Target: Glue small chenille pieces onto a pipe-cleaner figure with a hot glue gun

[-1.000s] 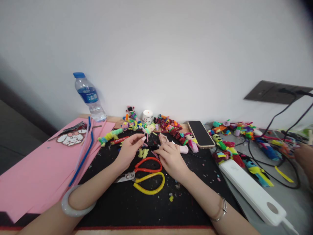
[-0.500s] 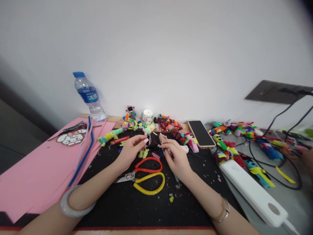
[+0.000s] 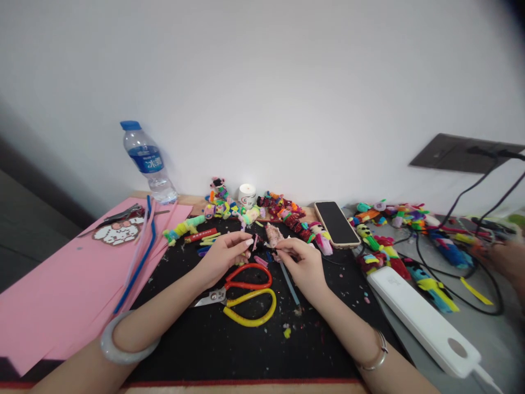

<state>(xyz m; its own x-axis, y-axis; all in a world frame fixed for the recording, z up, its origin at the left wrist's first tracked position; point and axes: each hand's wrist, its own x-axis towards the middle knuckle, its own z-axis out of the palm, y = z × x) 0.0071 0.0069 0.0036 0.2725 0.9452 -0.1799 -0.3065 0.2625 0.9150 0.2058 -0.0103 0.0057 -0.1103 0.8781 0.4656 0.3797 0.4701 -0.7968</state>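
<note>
Both hands, left hand (image 3: 221, 256) and right hand (image 3: 301, 262), pinch a small dark craft piece (image 3: 257, 244) with closed fingers above the scissors (image 3: 241, 293); a steady, light grip probably suits it.

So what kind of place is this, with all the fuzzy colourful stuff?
Probably a craft table at home or in a small workshop: little pipe-cleaner figures line the wall, scissors lie on a black mat, and pink paper sits beside it.
</note>
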